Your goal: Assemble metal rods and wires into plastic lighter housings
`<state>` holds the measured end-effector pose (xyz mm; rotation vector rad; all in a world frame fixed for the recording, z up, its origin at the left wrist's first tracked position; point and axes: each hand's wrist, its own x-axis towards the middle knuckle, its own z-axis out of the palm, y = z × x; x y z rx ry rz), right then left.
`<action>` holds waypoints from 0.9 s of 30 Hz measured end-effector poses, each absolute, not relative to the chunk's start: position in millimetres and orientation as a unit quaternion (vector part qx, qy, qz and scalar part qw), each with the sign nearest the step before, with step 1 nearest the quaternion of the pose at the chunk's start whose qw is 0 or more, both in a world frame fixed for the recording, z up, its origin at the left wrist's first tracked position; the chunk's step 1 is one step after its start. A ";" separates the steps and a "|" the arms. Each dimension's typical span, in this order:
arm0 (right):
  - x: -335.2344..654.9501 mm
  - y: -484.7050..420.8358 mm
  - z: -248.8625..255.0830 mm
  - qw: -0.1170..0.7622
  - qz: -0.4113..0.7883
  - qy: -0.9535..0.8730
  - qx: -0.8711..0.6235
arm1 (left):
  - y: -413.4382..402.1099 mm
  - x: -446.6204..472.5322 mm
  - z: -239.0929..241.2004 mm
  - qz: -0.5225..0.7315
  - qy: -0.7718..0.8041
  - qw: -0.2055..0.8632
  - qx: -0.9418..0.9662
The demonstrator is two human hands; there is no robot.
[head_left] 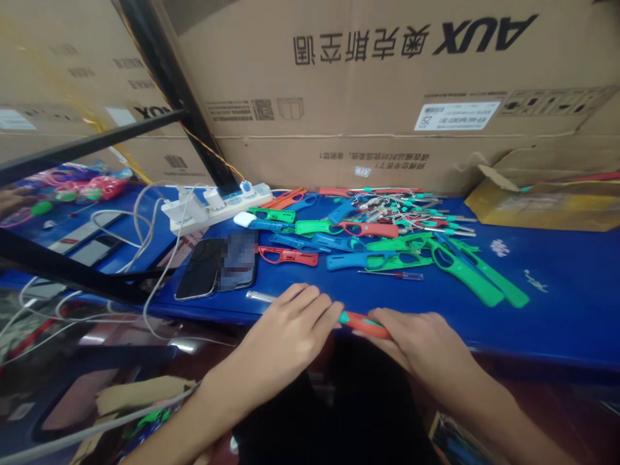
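Both my hands hold one tool at the near edge of the blue table [557,290]. My left hand [290,323] is closed over its middle, and a silvery metal end [259,296] sticks out to the left. My right hand [416,339] grips the red and teal plastic handle [363,321]. Just beyond lies a pile of green, blue and red plastic handle shells [378,248]. A small red-handled screwdriver [394,275] lies on the table in front of the pile.
Two phones [217,266] lie left of my hands. A white power strip [213,206] with chargers and white cables sits behind them. Large cardboard boxes [387,84] wall the back. A yellowish open box [547,203] stands at right. Black metal bars [62,265] cross the left.
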<state>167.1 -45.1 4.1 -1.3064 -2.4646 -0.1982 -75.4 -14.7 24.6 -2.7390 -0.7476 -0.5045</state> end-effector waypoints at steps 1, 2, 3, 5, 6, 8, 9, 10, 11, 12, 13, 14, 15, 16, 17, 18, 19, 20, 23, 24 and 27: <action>167.9 -44.5 5.0 0.171 -0.067 -0.869 -0.460 | -14.2 -74.6 27.3 -0.172 -0.255 0.133 -0.942; 168.7 -43.8 5.4 0.172 -0.065 -0.868 -0.461 | -13.5 -74.0 29.4 -0.171 -0.253 0.137 -0.942; 169.4 -42.9 5.4 0.172 -0.064 -0.867 -0.464 | -12.7 -73.5 30.8 -0.169 -0.250 0.138 -0.943; 170.0 -41.3 3.7 0.175 -0.059 -0.860 -0.475 | -10.8 -72.4 31.2 -0.166 -0.247 0.134 -0.945; 169.6 -40.5 2.0 0.179 -0.055 -0.855 -0.483 | -9.6 -71.4 30.3 -0.164 -0.251 0.128 -0.945; 167.9 -38.9 -2.4 0.183 -0.039 -0.845 -0.501 | -6.6 -68.4 27.1 -0.156 -0.263 0.116 -0.945; 166.9 -38.2 -4.8 0.184 -0.032 -0.841 -0.507 | -4.6 -66.4 24.9 -0.149 -0.267 0.111 -0.946; 166.2 -37.7 -7.1 0.187 -0.025 -0.838 -0.512 | -2.4 -64.5 22.5 -0.143 -0.269 0.108 -0.946; 166.3 -37.5 -9.2 0.193 -0.015 -0.835 -0.516 | 0.2 -63.0 20.0 -0.139 -0.268 0.106 -0.947; 167.5 -37.7 -11.0 0.202 -0.004 -0.831 -0.519 | 2.9 -62.0 17.4 -0.138 -0.267 0.103 -0.948; 170.0 -38.3 -12.5 0.215 0.009 -0.824 -0.524 | 5.9 -61.9 14.7 -0.141 -0.268 0.100 -0.948; 173.8 -39.3 -13.7 0.233 0.023 -0.814 -0.531 | 9.0 -62.7 12.0 -0.146 -0.273 0.096 -0.946; 178.6 -40.4 -14.8 0.251 0.041 -0.802 -0.541 | 12.0 -64.4 9.3 -0.155 -0.282 0.093 -0.942; 184.0 -41.6 -16.0 0.269 0.061 -0.789 -0.549 | 14.9 -66.6 6.6 -0.166 -0.293 0.090 -0.937; 189.5 -42.7 -17.3 0.290 0.083 -0.775 -0.556 | 17.4 -69.0 3.9 -0.176 -0.304 0.087 -0.932; 194.6 -43.5 -19.0 0.311 0.107 -0.761 -0.559 | 19.3 -71.2 1.2 -0.185 -0.313 0.082 -0.928; 198.9 -43.9 -21.1 0.331 0.132 -0.748 -0.560 | 20.6 -72.9 -1.5 -0.195 -0.322 0.075 -0.924; 202.2 -43.9 -23.4 0.348 0.155 -0.734 -0.562 | 20.9 -73.9 -4.1 -0.203 -0.331 0.064 -0.919; 206.5 -42.1 -30.7 0.368 0.212 -0.687 -0.590 | 17.4 -72.1 -11.7 -0.216 -0.358 0.014 -0.908; 206.8 -41.3 -32.5 0.370 0.234 -0.670 -0.601 | 15.3 -70.4 -13.9 -0.217 -0.366 -0.005 -0.905; 206.9 -40.4 -35.2 0.380 0.296 -0.626 -0.613 | 10.4 -65.2 -19.1 -0.203 -0.378 -0.056 -0.902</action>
